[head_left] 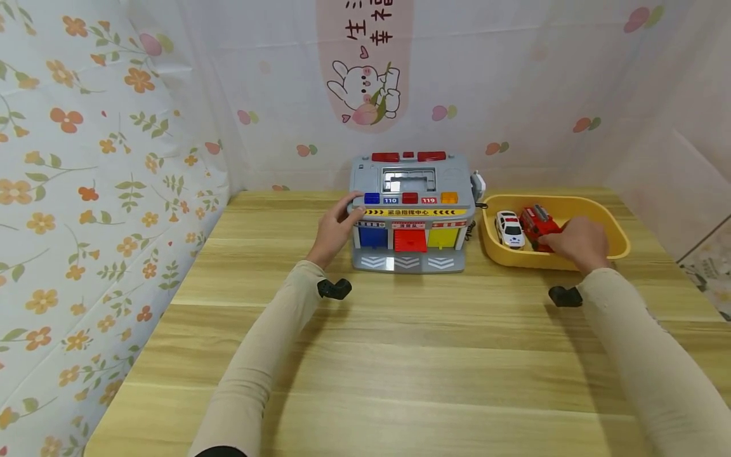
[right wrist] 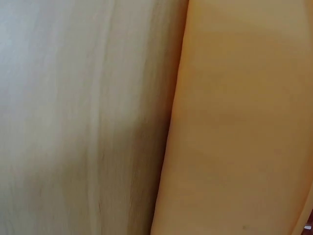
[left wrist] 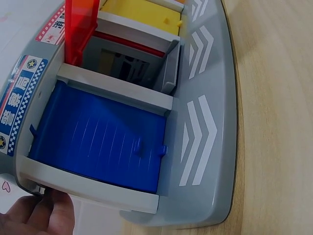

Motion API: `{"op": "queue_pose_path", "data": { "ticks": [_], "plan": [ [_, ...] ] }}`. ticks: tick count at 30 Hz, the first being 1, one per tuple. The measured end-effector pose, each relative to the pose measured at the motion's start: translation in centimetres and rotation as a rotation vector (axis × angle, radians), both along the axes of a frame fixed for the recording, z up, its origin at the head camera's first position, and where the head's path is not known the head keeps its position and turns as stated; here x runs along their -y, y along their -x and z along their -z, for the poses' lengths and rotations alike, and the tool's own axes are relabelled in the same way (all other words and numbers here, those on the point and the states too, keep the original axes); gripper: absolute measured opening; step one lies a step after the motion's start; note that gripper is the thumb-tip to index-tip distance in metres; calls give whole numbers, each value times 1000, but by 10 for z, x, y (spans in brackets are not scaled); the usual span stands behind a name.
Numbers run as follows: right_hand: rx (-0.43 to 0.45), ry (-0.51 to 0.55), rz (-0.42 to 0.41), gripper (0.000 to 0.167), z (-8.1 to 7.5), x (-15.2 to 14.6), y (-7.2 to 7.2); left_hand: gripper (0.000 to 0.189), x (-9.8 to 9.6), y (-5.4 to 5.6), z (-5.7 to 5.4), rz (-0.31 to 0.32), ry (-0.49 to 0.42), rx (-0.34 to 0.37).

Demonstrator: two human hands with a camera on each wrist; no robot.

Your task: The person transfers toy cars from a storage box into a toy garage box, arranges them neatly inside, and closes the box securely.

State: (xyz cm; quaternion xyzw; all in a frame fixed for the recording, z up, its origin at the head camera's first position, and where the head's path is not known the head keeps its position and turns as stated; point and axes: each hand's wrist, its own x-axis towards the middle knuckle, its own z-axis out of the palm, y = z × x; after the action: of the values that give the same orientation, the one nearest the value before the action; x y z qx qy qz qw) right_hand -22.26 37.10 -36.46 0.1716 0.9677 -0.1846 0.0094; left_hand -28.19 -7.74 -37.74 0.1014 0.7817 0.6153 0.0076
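A grey toy emergency station [head_left: 408,263] stands at the back of the table, with blue [left wrist: 98,137], red [left wrist: 80,29] and yellow [left wrist: 142,17] garage doors. In the left wrist view the red door is swung up and the blue one is down. My left hand [head_left: 333,233] grips the station's upper left side, its fingers [left wrist: 61,210] curled by the wall. To the right, a red toy fire truck [head_left: 538,222] lies in a yellow basket [head_left: 594,206] beside a white toy police car [head_left: 509,230]. My right hand [head_left: 584,242] reaches over the basket's front rim and pinches the truck's near end; the fingertips are partly hidden.
The basket's outer wall [right wrist: 234,122] fills half of the right wrist view, against the wooden tabletop [right wrist: 63,122]. A coiled dark cord [head_left: 470,230] hangs at the station's right side. Patterned cloth [head_left: 274,95] rises behind the table.
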Motion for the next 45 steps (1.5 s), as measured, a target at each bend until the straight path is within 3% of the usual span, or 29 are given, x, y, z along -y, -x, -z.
{"op": "queue_pose_path", "data": {
  "ticks": [6, 12, 22, 29, 34, 40, 45],
  "plan": [
    [-66, 17, 9, 58, 0, -2, -1, 40, 0, 0, 0, 2, 4, 3],
    [-153, 105, 51, 65, 0, -4, -3, 39, 0, -1, -1, -3, 13, 8],
    [-372, 335, 136, 61, -3, 5, -10, 40, -1, -4, -4, -12, 19, 13],
    [-359, 611, 168, 53, -13, 17, -18, 39, -1, -3, -3, -11, 13, 5],
    [-345, 724, 120, 45, -17, 32, -27, 38, 1, -3, -1, -17, 20, -17],
    [-324, 1054, 19, 48, -20, 49, -47, 37, 0, -1, 1, -17, 24, -51],
    [-303, 1250, -122, 30, -18, 59, -64, 37, 0, 1, 0, -17, 21, -44]
  ]
}}
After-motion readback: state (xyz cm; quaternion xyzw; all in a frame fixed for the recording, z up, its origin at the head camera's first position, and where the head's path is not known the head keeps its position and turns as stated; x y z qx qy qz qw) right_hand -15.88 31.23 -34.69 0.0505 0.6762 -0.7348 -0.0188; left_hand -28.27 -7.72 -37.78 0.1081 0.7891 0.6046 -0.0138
